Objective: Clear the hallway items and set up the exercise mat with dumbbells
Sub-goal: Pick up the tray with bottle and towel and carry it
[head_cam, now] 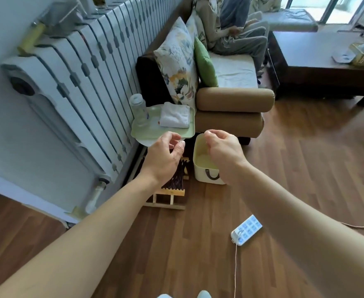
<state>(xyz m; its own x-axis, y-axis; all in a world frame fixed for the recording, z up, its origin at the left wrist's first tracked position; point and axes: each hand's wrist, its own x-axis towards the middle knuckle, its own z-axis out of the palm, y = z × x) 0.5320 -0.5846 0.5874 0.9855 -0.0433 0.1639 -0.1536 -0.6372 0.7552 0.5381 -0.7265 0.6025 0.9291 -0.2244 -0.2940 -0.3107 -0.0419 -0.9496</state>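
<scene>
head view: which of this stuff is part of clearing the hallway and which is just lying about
Job:
tray near the left hand
bottle and towel on it
bin under the right hand
wooden stool

Lying about:
power strip
sofa
radiator

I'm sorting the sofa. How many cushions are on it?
3 clearly visible: a large floral cushion against the near armrest, a green cushion beside it, and a patterned cushion behind those. Others may be hidden behind the seated people.
</scene>
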